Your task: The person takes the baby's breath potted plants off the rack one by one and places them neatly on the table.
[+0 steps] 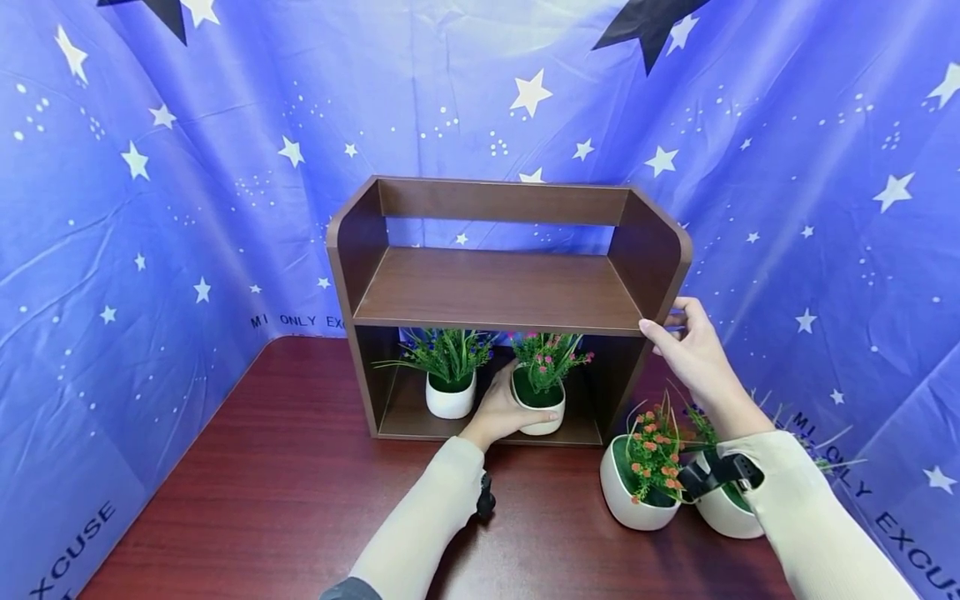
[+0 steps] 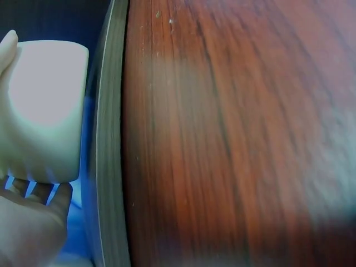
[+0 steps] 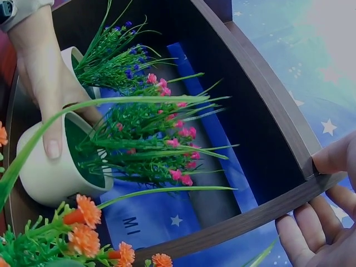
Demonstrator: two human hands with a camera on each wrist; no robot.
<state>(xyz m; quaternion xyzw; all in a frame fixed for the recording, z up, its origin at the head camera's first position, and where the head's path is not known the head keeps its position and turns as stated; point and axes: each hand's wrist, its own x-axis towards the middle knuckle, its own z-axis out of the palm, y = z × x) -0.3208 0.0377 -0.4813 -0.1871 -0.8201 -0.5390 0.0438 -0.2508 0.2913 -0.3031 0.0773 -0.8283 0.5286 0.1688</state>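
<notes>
A: Looking from left to right, what sits where, and why?

B: On the table stands a brown shelf. In its lower bay, at about nine o'clock from the middle, is a white pot with blue flowers, standing alone. Just beside it, at three o'clock, is the pot with pink flowers. The left hand is curled round it, thumb along the front of the rim, most likely so that it stays upright on the bay's floor.

A: And the other hand?

B: The right hand is at three o'clock of the shelf, on the front edge of its right wall where the upper board meets it. The thumb is on the front and the fingers are nearly straight behind, which looks like steadying the shelf. At five o'clock, outside the shelf, the pot with orange flowers waits on the table, touching a further pot half hidden by the sleeve.

A: What do the wrist cameras add?

B: The left one shows fingers under the pot's white wall beside the shelf's edge, which the head camera hides. The right one shows the thumb pressed over the rim, and the open palm behind the shelf wall.
</notes>
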